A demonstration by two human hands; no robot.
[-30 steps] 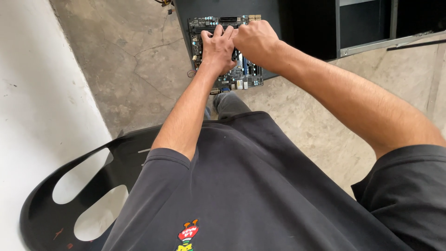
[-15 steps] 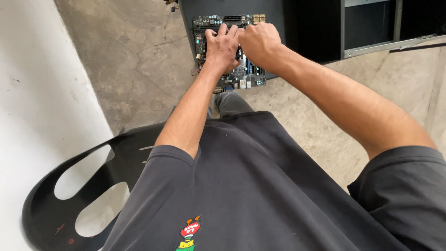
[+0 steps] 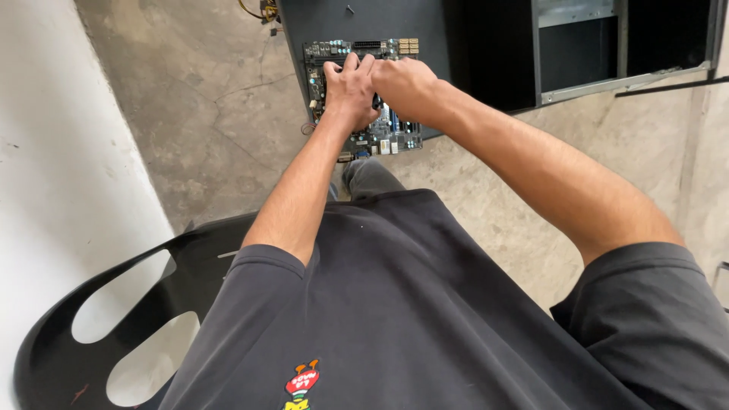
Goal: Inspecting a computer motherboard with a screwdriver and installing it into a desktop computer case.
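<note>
Left hand [image 3: 351, 93] and right hand [image 3: 404, 85] pressed on green circuit board [image 3: 334, 53] (each grip's state unclear), cracked concrete floor [image 3: 205, 114]

Middle of the circuit board [image 3: 334, 55] is covered by the left hand [image 3: 351, 93] and right hand [image 3: 404, 85]; whatever they press or grip underneath can't be seen. Fingertips are buried between the two hands. Board parts too small to identify. Computer case [image 3: 486, 45] is cut off by the top edge, interior too dark. Black chair [image 3: 129, 304] is cropped at the bottom.
</note>
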